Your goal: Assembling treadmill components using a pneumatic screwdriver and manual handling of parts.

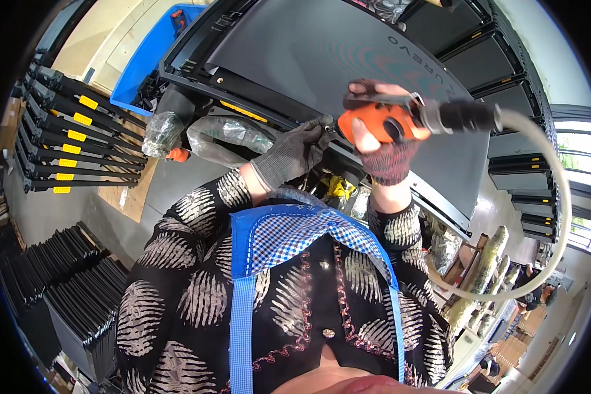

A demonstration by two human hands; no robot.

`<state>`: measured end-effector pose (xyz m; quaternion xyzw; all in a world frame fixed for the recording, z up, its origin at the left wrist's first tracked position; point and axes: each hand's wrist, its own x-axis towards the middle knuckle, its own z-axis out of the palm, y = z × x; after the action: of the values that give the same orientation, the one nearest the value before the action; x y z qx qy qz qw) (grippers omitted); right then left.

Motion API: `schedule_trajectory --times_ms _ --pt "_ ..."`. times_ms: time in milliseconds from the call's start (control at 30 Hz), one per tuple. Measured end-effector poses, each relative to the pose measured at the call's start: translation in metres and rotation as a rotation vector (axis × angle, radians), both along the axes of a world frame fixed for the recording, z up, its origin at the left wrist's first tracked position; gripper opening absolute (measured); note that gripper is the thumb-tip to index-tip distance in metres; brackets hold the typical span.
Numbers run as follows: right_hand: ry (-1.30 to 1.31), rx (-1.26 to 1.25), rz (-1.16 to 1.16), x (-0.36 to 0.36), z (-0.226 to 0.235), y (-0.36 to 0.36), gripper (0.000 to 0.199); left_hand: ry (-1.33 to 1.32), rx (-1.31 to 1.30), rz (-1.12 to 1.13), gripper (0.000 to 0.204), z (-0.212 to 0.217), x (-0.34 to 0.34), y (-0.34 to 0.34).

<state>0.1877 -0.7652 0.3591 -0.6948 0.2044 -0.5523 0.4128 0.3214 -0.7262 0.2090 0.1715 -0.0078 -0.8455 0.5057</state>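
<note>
My right hand [389, 159], in a dark fingerless glove, grips an orange air screwdriver [404, 125] held level. Its bit points left. From its back end a clear hose [564, 190] curves down and round to the right. My left hand [289, 159], in a grey glove, is closed in a pinch right at the bit's tip. Whatever small piece lies between those fingertips cannot be made out. Both hands are over the near edge of a large dark grey belt deck [295, 49], like a treadmill's, with black rails along its sides.
Black frames with yellow labels [69, 162] stack at the left. A blue bin [134, 79] stands behind them. Plastic-wrapped parts [233, 136] lie below the deck's edge. Dark panels [56, 262] stand at lower left. More decks [482, 72] line the right.
</note>
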Motion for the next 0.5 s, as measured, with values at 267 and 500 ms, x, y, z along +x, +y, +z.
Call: schedule_trajectory --times_ms 267,500 --pt "0.329 -0.254 0.625 0.016 -0.006 -0.033 0.043 0.027 -0.150 0.047 0.026 -0.011 0.001 0.001" --pt "-0.246 0.448 0.131 0.005 -0.009 -0.056 0.035 -0.051 -0.091 0.035 0.028 0.000 0.011 0.018"
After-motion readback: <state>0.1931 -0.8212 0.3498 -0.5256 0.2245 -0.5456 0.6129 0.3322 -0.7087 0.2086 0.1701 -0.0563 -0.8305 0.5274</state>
